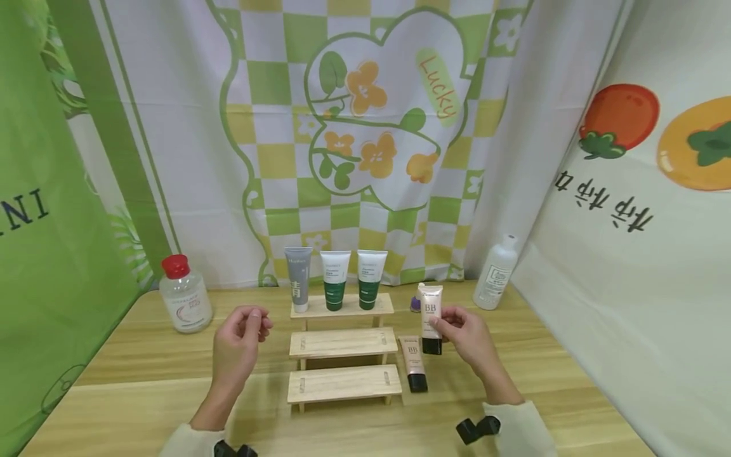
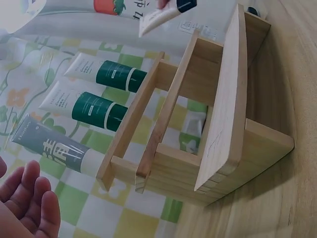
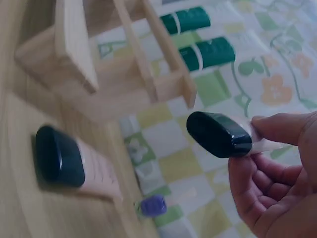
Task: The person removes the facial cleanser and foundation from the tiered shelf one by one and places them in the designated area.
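Note:
My right hand (image 1: 469,331) pinches a pale pink BB cream tube (image 1: 431,311) with a black cap, held cap down above the table. In the right wrist view the thumb and a finger grip that tube (image 3: 225,135) just behind its cap. A second BB cream tube (image 1: 413,363) lies on the table beside the three-step wooden rack (image 1: 342,383). On the rack's top step stand a grey tube (image 1: 297,279) and two white-and-green tubes (image 1: 335,279). My left hand (image 1: 242,339) hovers left of the rack, fingers loosely curled and holding nothing.
A clear bottle with a red cap (image 1: 185,298) stands at the back left, a white bottle (image 1: 495,274) at the back right. A small item with a purple cap (image 3: 152,206) lies behind the BB tubes. Printed cloth (image 1: 365,235) hangs along the table's back edge.

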Available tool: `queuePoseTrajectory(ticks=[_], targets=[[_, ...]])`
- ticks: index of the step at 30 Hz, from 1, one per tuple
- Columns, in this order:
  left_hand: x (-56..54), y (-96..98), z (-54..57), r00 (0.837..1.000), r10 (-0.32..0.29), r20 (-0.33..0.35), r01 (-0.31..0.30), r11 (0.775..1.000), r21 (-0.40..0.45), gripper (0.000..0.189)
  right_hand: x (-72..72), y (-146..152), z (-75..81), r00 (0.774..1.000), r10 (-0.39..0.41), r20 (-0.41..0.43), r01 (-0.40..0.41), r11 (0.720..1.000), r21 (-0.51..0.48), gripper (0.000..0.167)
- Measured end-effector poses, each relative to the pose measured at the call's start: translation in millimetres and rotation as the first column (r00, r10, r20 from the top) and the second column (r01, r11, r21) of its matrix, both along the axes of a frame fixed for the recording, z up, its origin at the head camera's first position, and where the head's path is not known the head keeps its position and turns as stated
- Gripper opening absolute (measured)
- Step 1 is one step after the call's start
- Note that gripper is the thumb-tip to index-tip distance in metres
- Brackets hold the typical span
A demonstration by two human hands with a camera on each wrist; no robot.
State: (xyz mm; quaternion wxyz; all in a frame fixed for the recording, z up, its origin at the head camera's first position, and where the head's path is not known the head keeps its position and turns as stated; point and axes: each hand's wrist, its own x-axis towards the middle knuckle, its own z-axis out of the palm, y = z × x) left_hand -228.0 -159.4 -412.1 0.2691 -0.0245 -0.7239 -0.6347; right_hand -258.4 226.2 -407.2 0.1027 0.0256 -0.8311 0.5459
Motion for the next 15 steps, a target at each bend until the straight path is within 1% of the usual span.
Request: queuePoseTrajectory(ticks=[5, 8, 12, 15], targets=[[0.1, 2.3, -2.0, 1.0, -0.019, 0.018, 0.019, 1.0, -0.011, 0.019, -5.6, 8.4, -9.0, 0.996, -0.03, 0.079, 0.023, 0.996, 0.086, 0.027], [-0.4, 3.3, -3.9, 0.999, -0.023, 0.025, 0.024, 1.0, -0.019, 0.02, -6.8, 12.0, -13.6, 0.991, -0.043, 0.124, 0.024, 0.988, 0.15, 0.022], [-1.5, 4.8, -5.5, 1.0, -0.021, 0.022, 0.021, 0.999, -0.028, 0.02, -6.3, 16.6, -16.9, 0.983, -0.042, 0.181, 0.002, 0.976, 0.217, 0.017], [-2.1, 6.2, -6.9, 1.0, -0.018, 0.025, 0.019, 0.999, -0.034, 0.019, -5.4, 20.0, -19.6, 0.976, -0.04, 0.215, -0.02, 0.963, 0.269, 0.018]])
